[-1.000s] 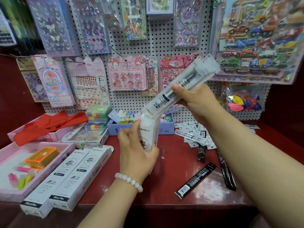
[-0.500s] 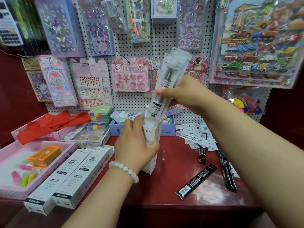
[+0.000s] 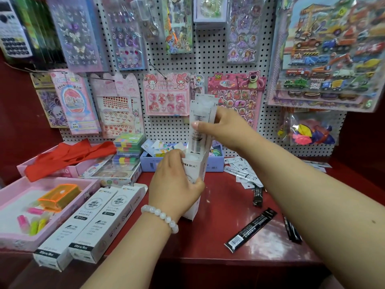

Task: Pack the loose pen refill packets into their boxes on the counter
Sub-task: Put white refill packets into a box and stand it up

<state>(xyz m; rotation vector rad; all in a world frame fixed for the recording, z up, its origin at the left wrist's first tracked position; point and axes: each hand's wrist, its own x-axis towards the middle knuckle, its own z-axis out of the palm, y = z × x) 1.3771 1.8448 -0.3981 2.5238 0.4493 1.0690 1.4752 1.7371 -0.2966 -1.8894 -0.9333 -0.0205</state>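
Note:
My left hand (image 3: 175,182) grips a white refill box (image 3: 198,170) standing upright on the red counter (image 3: 216,230), its top open. My right hand (image 3: 223,128) pinches a bundle of clear refill packets (image 3: 203,113) held upright, their lower ends inside the box mouth. More clear packets (image 3: 239,172) lie in a loose pile behind my right forearm. Black refill packets (image 3: 250,230) lie on the counter to the right, one partly hidden by my arm. Two closed white boxes (image 3: 93,222) lie side by side at the left.
A pink tray (image 3: 12,232) with an orange case and highlighters sits at the far left. A blue box (image 3: 152,163) of small cards stands against the pegboard (image 3: 208,59), which is hung with sticker sheets. Red cloth (image 3: 68,155) lies on pink boxes at the back left.
My right hand has swung the packet bundle from a slant to upright and pushed it down into the box. My left hand kept hold of the box, now standing lower.

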